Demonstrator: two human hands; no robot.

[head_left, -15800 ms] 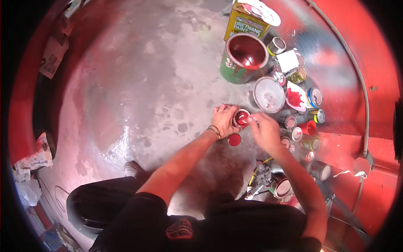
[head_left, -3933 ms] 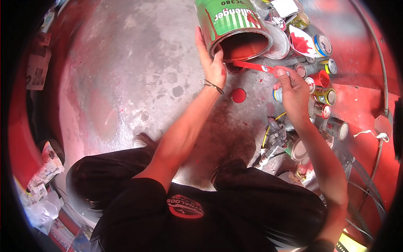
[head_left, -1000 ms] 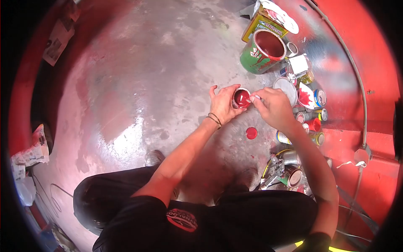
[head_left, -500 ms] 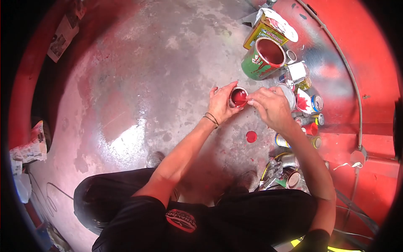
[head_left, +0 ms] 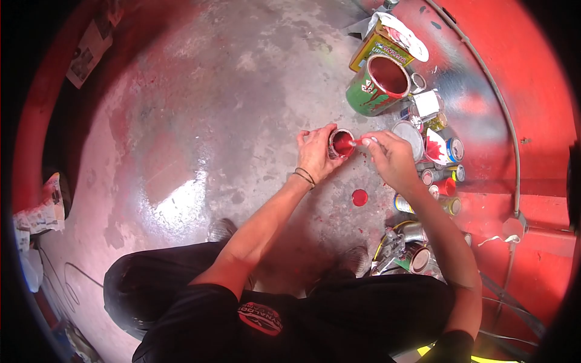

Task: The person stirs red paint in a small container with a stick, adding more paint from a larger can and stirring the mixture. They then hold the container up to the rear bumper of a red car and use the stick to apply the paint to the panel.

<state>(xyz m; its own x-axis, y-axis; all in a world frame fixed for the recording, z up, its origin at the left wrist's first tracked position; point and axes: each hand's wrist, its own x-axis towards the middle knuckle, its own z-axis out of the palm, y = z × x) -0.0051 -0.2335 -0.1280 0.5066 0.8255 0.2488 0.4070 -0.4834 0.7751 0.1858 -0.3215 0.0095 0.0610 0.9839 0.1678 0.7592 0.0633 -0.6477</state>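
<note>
My left hand [head_left: 315,152] is wrapped round a small can [head_left: 332,144] with red paint [head_left: 343,143] inside, its mouth tilted toward me and to the right. My right hand [head_left: 390,158] pinches a thin red-coated stick [head_left: 358,142] at the can's right rim. The stick's tip is at the paint, and most of its length is hidden or too small to make out. Below the can, a round red disc [head_left: 359,198], like a lid or a paint spot, lies on the concrete floor [head_left: 260,121].
A large green paint bucket [head_left: 363,94] with red drips stands ahead on the right, before a yellow-green box [head_left: 387,45]. Several small cans [head_left: 455,149] line the red wall [head_left: 538,145]. A spray gun [head_left: 390,248] and an opened can [head_left: 419,259] sit near my right foot.
The small can has tilted a little more toward the right hand. The right hand has drawn slightly back, showing more of the red stick at the rim.
</note>
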